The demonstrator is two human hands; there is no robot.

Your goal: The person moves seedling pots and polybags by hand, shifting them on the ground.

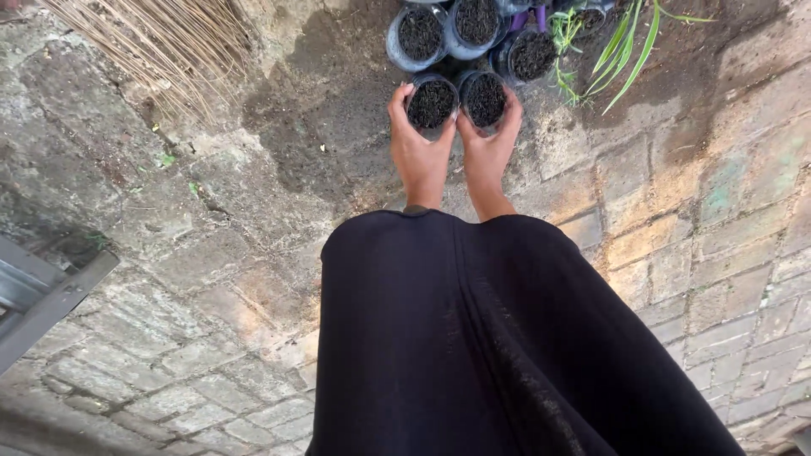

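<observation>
My left hand (416,152) is wrapped around a small clear pot of dark soil (432,103). Beside it, my right hand (488,145) grips a second soil-filled pot (485,99). The two pots touch side by side, held low over the paved ground. Just beyond them stand three more soil-filled pots: one (420,34) on the left, one (476,20) in the middle, one (533,55) on the right. My black sleeves (473,338) fill the lower middle of the view.
Green strap-leaved plants (621,42) grow at the upper right. A bundle of dry straw (160,46) lies at the upper left. A grey metal bar (42,304) juts in at the left edge. Brick paving (710,253) covers the ground, with dark spilled soil (338,110) near the pots.
</observation>
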